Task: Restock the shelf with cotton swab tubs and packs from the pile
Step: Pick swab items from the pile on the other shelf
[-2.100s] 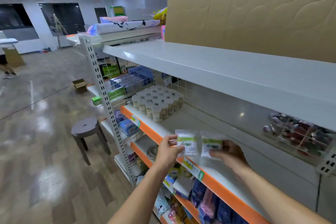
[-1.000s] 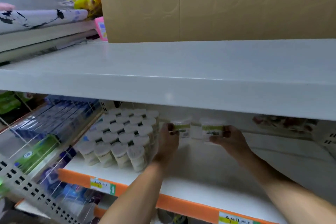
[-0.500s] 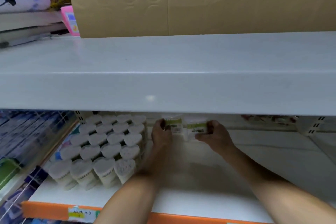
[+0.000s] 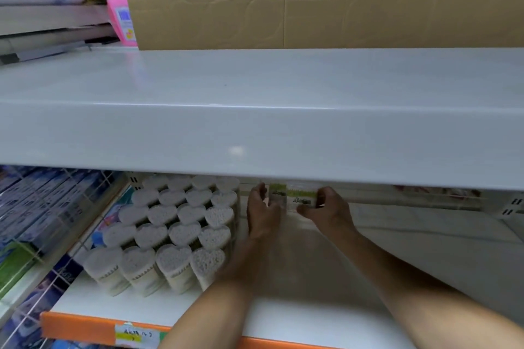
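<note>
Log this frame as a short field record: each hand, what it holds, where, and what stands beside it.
left hand: pinches left pack
right hand: pinches right pack
packs: green-labelled, side by side, at the back of the lower shelf
neighbour: block of heart-shaped swab tubs, just left of the left hand
above: white upper shelf hides the pack tops

Both forearms are bare up to the frame's edge. The left hand (image 4: pixel 262 214) and right hand (image 4: pixel 330 211) wear no gloves.
</note>
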`<action>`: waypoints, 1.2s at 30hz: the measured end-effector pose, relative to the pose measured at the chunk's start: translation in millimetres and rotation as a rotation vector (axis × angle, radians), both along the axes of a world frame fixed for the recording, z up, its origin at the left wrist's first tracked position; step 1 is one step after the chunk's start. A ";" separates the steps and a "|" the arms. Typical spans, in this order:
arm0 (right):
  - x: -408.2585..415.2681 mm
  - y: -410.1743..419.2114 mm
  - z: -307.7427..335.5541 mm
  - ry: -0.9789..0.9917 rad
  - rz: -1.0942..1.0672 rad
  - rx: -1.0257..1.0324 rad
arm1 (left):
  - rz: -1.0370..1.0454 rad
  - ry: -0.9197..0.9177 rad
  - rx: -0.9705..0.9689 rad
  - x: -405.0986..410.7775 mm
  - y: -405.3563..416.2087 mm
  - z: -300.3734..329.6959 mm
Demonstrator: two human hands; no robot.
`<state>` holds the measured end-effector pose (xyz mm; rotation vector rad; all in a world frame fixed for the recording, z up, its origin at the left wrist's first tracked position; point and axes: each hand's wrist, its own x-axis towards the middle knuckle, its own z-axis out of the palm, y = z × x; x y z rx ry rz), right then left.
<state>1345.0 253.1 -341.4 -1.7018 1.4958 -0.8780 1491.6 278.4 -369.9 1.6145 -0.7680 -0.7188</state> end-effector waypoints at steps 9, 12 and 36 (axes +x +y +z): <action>43.2 6.9 0.7 0.026 -0.028 -0.003 | 0.013 -0.156 0.096 -3.6 23.3 -0.8; 48.9 8.7 -3.0 0.029 -0.047 -0.015 | -0.012 -0.211 0.065 0.1 33.2 5.0; -59.5 35.4 23.7 0.605 0.349 0.110 | -0.368 -0.684 0.327 -46.7 75.0 35.3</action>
